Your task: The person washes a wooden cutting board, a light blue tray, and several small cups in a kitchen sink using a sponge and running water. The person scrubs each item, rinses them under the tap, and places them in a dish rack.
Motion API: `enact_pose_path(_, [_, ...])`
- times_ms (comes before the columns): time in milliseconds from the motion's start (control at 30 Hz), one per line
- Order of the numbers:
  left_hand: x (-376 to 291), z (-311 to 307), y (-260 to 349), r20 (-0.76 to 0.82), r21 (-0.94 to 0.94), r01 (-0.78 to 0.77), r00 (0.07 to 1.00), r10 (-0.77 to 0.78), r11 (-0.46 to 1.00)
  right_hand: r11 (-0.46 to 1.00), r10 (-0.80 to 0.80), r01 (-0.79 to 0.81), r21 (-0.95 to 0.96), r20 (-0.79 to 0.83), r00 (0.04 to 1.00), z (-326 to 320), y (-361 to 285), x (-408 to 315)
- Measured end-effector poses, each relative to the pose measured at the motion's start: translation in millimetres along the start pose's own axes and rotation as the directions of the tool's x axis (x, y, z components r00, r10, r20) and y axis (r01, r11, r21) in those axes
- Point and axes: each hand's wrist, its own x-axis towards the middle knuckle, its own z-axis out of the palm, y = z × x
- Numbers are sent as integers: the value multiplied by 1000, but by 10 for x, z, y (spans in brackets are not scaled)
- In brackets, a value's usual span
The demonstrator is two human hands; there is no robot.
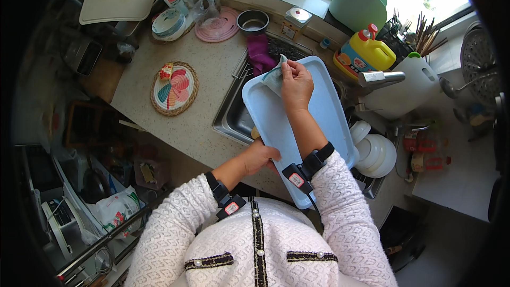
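Observation:
A light blue rectangular tray (318, 99) is held at a slant over the sink and the counter's front edge. My left hand (261, 157) grips its left long rim, the thumb on the inner side and the fingers partly hidden beneath. My right hand (297, 85) pinches a thin pale green and white cloth (274, 79) over the tray's far left corner. The tray covers much of the stainless steel sink (235, 115). Beyond the cloth, a purple cloth (259, 56) hangs on a wire rack at the sink's far side.
A round woven mat (174, 89) with a small packet lies on the counter at left. Behind the sink stand a metal pot (253, 22) and a yellow jug (364, 54). To the right are a faucet (380, 78), stacked white plates (376, 155) and a white plastic container (406, 85).

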Motion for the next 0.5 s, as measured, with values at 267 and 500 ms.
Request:
enact_pose_path(267, [-30,57,69,-53,60,9,999,-5,998,899,-285,290,-327,62,956,16,-168,-332])
enact_pose_path(500, [20,42,25,-13,110,-13,1000,14,994,824,-497,522,-221,162,852,163,-240,-700])
